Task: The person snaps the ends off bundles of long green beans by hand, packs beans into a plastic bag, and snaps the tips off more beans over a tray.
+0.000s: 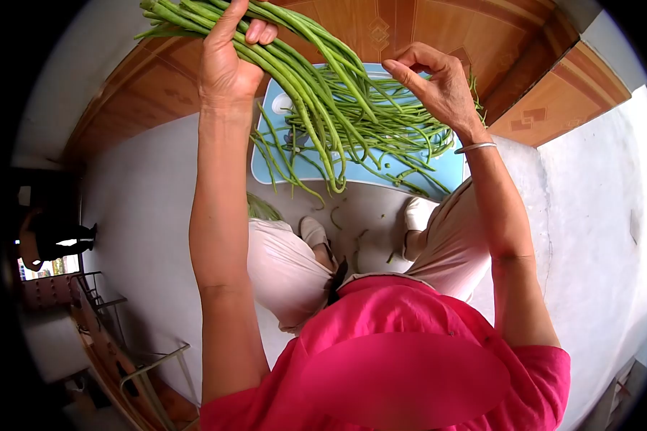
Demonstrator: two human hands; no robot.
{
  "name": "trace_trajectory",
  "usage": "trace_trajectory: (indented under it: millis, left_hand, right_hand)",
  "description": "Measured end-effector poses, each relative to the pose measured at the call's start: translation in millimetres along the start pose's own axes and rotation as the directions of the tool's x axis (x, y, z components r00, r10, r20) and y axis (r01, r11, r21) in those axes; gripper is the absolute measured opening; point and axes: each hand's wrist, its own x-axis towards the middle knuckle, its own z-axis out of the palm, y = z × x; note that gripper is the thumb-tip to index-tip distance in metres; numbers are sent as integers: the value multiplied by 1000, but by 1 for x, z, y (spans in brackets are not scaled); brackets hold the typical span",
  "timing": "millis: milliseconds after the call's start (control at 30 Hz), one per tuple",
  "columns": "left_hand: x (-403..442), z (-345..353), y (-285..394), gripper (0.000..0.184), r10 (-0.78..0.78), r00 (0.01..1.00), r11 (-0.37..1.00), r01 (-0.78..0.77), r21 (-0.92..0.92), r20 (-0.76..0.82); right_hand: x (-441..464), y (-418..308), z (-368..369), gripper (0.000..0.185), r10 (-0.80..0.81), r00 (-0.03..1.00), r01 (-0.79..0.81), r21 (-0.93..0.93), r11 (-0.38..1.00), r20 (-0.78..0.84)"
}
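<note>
My left hand [230, 68], raised at the upper left, is wrapped round a thick bunch of long green beans [302, 90]. The bunch's ends stick out to the left of the hand, and its long tails droop over the low blue table [449, 171]. More long beans [410, 118] lie in a loose heap on that table, some hanging past its near edge. Over the right side of the heap is my right hand [442, 86], with a bracelet on the wrist. Its thumb and forefinger are pinched together; anything between them is too small to make out.
Bean scraps [361, 233] lie on the grey floor [151, 194] between my shoes. Brown patterned tiles [424, 32] line the wall behind the table. At the far left a person [54, 233] is visible, with a metal-framed piece of furniture [140, 370] below.
</note>
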Motion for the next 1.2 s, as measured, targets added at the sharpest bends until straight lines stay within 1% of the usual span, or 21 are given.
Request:
trace_trajectory:
  millis: [33,100,133,167,233,333,433,467,500,567,600,700,833,867,900,933,967,1033,1067,1167,1200]
  left_hand:
    - [3,4,7,12,6,1000,1000,-6,6,0]
    - [13,4,23,13,12,1000,999,-13,48,23]
    - [15,11,30,12,33,999,999,-33,17,8]
    - [18,18,36,9,31,998,999,-34,-37,-55]
    - [21,30,47,5,111,983,994,-107,37,-144]
    - [26,45,61,7,140,968,989,-129,67,-208]
    - [28,55,75,11,111,970,992,-96,79,-217]
    - [29,64,79,12,115,958,992,-100,71,-262]
    - [33,60,85,12,43,976,999,-40,20,-214]
    - [41,51,102,17,-99,989,993,91,-75,-110]
    - [42,53,108,19,-69,987,996,58,-73,-148]
    - [55,45,130,19,-143,976,985,125,-116,-166]
    - [66,50,155,19,-109,974,993,97,-72,-197]
    - [65,57,159,19,-139,966,986,116,-117,-216]
    - [64,61,159,19,-108,962,989,79,-123,-251]
    - [49,85,149,19,-78,955,991,43,-127,-286]
    - [40,100,144,19,-47,946,991,5,-130,-320]
    - [41,103,149,19,-56,955,992,19,-128,-293]
    - [43,101,153,19,-59,958,993,27,-118,-279]
    - [48,104,159,19,-50,961,997,30,-77,-272]
    - [49,106,160,19,-43,960,998,28,-61,-275]
  right_hand:
    - [-6,-5,-3,28,87,994,-93,85,992,69]
    - [-16,-15,-10,28,231,946,-283,231,931,226]
    - [-24,-15,-7,29,228,898,-343,275,898,376]
    - [-32,-17,-7,23,208,872,-298,145,943,443]
    - [-39,-18,-7,13,5,916,-6,0,1000,402]
    - [-37,-16,-12,14,88,959,-98,25,995,268]
    - [-36,-24,-11,18,54,963,-50,-24,998,265]
    - [-36,-28,-9,20,30,964,-27,-16,1000,263]
    - [-35,-32,-6,21,20,970,-18,-11,1000,244]
    - [-36,-40,-3,24,1,978,-1,-3,1000,209]
    - [-36,-40,-2,29,-2,976,6,-18,1000,216]
    - [-36,-30,4,30,-86,979,104,-90,990,186]
    - [-39,-12,9,30,-38,977,46,-35,998,210]
    - [-42,-10,11,27,-53,992,59,-55,997,112]
    - [-46,-8,13,25,-70,997,71,-75,995,14]
    - [-49,-8,14,23,-88,993,80,-97,992,-84]
    - [-50,-14,13,20,-125,978,107,-111,988,-168]
    - [-53,-26,10,15,-197,924,156,-146,977,-329]
    - [-53,-31,9,10,-377,848,295,-259,920,-373]
    - [-62,-42,21,10,-326,918,303,-130,944,-224]
    - [-64,-42,27,13,-224,963,213,-81,974,-153]
